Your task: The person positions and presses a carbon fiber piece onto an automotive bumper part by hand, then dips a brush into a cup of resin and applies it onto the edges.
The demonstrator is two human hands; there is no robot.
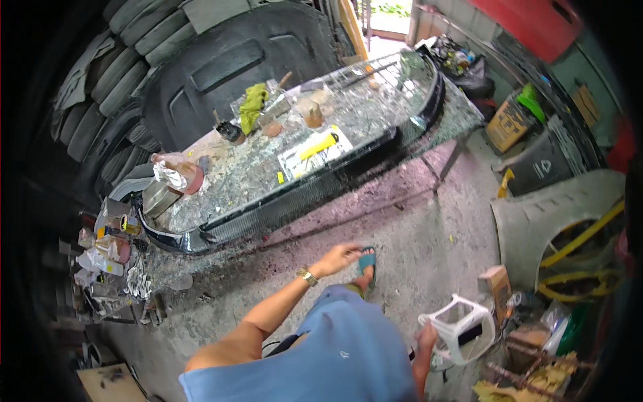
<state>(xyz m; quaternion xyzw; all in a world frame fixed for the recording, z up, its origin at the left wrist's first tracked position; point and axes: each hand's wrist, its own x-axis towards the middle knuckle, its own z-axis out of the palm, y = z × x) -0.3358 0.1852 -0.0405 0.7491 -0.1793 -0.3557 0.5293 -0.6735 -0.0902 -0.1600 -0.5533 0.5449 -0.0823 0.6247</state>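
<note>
My left hand (pixel 338 258), with a gold watch on the wrist, hangs in front of my body above the floor. It holds nothing I can see, and its fingers are loosely stretched out. Low on the right, my right hand (pixel 426 336) is closed on the edge of a white stool-like frame (pixel 463 320) with open sides. Ahead lies a long, curved carbon-fibre bumper lip (pixel 288 195) along the near edge of a stained worktable (pixel 231 177). Both hands are apart from it.
On the table stand a pink container (pixel 191 179), a yellow-green cloth (pixel 253 107), cups and a yellow-handled tool (pixel 320 145). A grey car fender (pixel 542 218) and a cardboard box (pixel 507 127) stand at right. Cluttered bottles (pixel 110 251) sit at left, and a black hood (pixel 241 70) leans behind.
</note>
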